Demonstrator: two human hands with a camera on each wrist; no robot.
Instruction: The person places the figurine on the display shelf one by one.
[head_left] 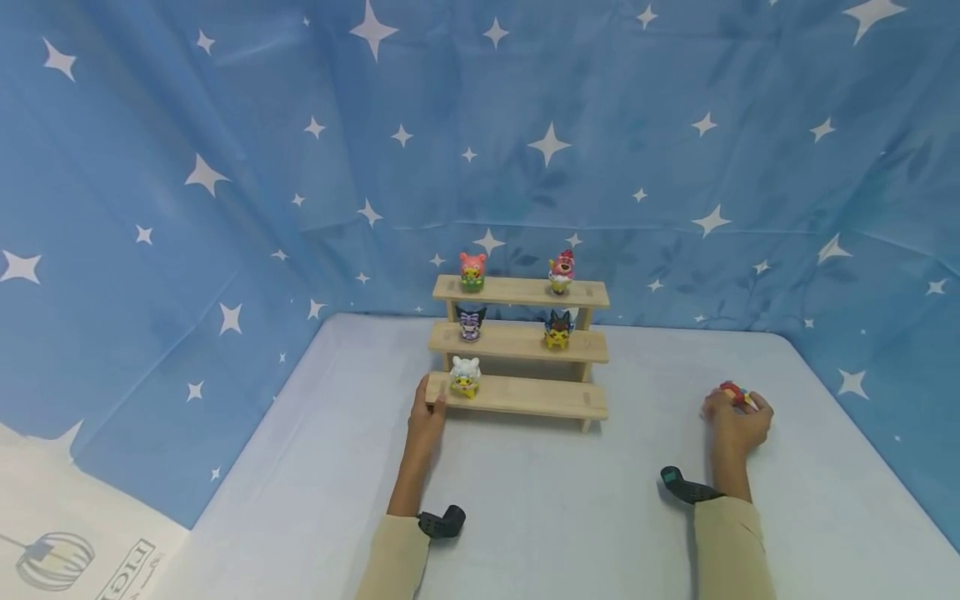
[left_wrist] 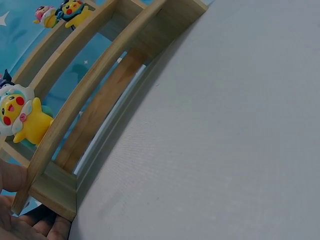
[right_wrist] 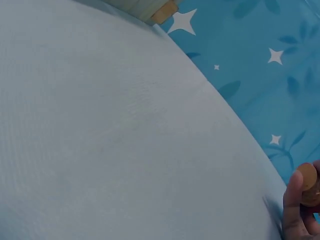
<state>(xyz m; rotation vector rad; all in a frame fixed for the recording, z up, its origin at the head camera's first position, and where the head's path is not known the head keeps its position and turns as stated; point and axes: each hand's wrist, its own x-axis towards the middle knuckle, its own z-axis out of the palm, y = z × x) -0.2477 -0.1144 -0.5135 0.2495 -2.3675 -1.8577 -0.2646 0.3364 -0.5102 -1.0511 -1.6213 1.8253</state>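
Note:
A three-step wooden display stand (head_left: pixel 532 397) is at the middle of the table. My left hand (head_left: pixel 426 421) grips the left end of its lowest step, thumb at the upper side and fingers beneath in the left wrist view. Close by on that step stands a yellow figurine in a white hood (left_wrist: pixel 30 120). Far to the right, my right hand (head_left: pixel 741 425) holds a small figurine (head_left: pixel 733 390) with red, blue and yellow parts, mostly covered by the fingers. In the right wrist view, a rounded orange-brown part of the figurine (right_wrist: pixel 307 177) shows between the fingers.
The middle step carries a black-and-lilac figurine (head_left: pixel 470 325) and a yellow one with dark ears (head_left: pixel 558 330). On the top step stand a pink-and-green figurine (head_left: pixel 472 272) and a pink one with a red top (head_left: pixel 561 272). A blue star-patterned curtain (head_left: pixel 645 158) borders the white table (head_left: pixel 555 508).

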